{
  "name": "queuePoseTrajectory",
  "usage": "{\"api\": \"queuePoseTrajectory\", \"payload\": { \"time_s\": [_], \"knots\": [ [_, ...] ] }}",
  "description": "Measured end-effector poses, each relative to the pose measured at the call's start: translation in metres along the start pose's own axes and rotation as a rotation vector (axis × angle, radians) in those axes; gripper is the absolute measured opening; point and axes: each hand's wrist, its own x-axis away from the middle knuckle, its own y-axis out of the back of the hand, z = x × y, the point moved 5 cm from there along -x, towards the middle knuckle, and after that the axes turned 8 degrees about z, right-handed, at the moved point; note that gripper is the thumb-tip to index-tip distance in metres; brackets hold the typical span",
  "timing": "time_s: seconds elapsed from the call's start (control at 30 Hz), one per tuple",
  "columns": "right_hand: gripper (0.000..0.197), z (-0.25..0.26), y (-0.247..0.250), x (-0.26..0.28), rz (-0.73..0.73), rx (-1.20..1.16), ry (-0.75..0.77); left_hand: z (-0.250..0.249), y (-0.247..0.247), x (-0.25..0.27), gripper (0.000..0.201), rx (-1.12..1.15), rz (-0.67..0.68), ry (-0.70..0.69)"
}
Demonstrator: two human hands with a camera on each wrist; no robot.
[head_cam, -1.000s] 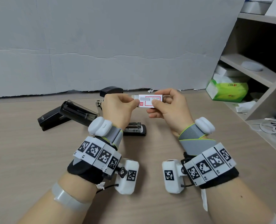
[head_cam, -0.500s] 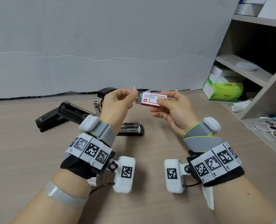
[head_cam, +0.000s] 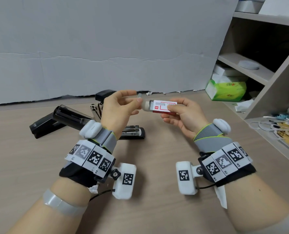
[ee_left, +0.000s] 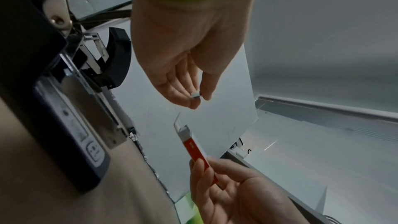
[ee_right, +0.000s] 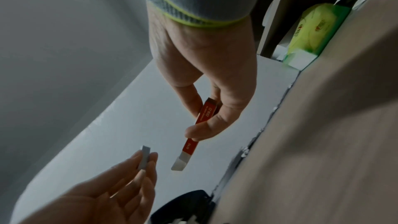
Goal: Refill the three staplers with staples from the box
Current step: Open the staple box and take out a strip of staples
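Observation:
My right hand (head_cam: pixel 182 115) grips a small red and white staple box (head_cam: pixel 164 108) by its right end, above the table. The box's left end flap hangs open (ee_left: pixel 180 125). My left hand (head_cam: pixel 123 105) pinches a short silver staple strip (head_cam: pixel 139 96) between thumb and fingertips, just left of the box's open end and apart from it (ee_right: pixel 144 157). Three black staplers lie behind my left hand: a closed one (head_cam: pixel 44 125) at far left, one with its top swung open (head_cam: pixel 69 115), and another open one (head_cam: pixel 133 131) partly hidden by my left wrist.
A grey board (head_cam: pixel 106 48) stands along the back of the wooden table (head_cam: pixel 154 157). A shelf unit (head_cam: pixel 258 73) rises at the right with a green tissue pack (head_cam: pixel 226 89) beside it, and cables and small clutter (head_cam: pixel 275 129) lie on its lower ledge.
Both hands held the box together a second ago. My left hand has since drawn a staple strip out of the open end and moved away to the left.

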Motion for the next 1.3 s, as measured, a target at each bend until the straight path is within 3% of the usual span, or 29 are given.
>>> {"api": "queuePoseTrajectory", "payload": {
  "time_s": [0.1,0.2,0.33,0.43,0.63,0.93,1.13,1.3],
  "knots": [
    [0.031,-0.009,0.018,-0.001,-0.025,0.072,-0.092,0.010,-0.006,0.002,0.016,-0.036,0.041,0.040],
    [0.025,-0.010,0.029,-0.001,-0.025,0.092,-0.119,0.016,-0.010,0.001,0.020,-0.131,0.077,0.079],
    [0.016,-0.004,0.034,0.003,0.010,0.061,-0.086,0.017,-0.018,-0.004,0.031,-0.060,0.050,0.175],
    [0.018,-0.001,0.032,0.006,0.034,0.053,-0.045,0.022,-0.029,-0.003,0.011,0.132,0.024,0.335],
    [0.022,0.000,0.032,0.009,0.038,0.112,-0.008,0.033,-0.040,0.005,0.007,-0.017,0.158,0.437],
    [0.016,-0.015,0.051,0.006,0.000,0.198,-0.155,0.039,-0.044,0.005,0.015,-0.318,0.284,0.306],
    [0.019,-0.029,0.064,-0.004,-0.040,0.565,-0.306,0.024,-0.041,0.005,0.022,-0.411,0.276,0.157],
    [0.011,-0.032,0.059,-0.007,0.014,0.684,-0.373,0.024,-0.036,0.002,0.024,-0.419,0.264,0.100]
  ]
}}
